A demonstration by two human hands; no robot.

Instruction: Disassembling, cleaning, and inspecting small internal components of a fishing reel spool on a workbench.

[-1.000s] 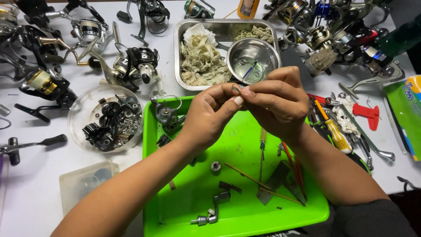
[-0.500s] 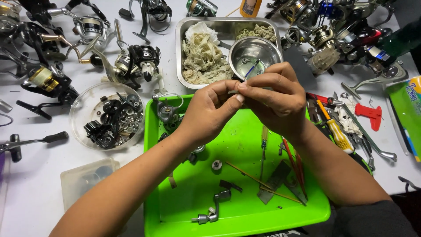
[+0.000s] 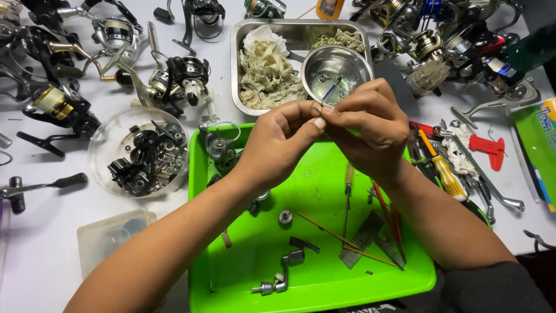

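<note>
My left hand (image 3: pixel 278 142) and my right hand (image 3: pixel 370 124) meet fingertip to fingertip above the far edge of a bright green tray (image 3: pixel 313 278). Between thumbs and forefingers they pinch one tiny part (image 3: pixel 317 111), too small to identify. Just beyond the fingers stands a round steel bowl (image 3: pixel 336 72) with a thin blue-tipped tool leaning in it. On the tray lie a small metal crank handle (image 3: pixel 282 272), a small bearing (image 3: pixel 285 217), a thin wooden stick (image 3: pixel 330 230) and a red-handled tool (image 3: pixel 388 220).
A steel pan (image 3: pixel 240 64) holds dirty rags (image 3: pixel 269 69). A clear round dish (image 3: pixel 139 153) of dark reel parts sits left of the tray. Several fishing reels (image 3: pixel 179 75) crowd the far table. Screwdrivers (image 3: pixel 443 168) and pliers lie to the right.
Both hands have stayed together over the tray's far edge, with only slight finger shifts on the tiny part. Nothing else has moved.
</note>
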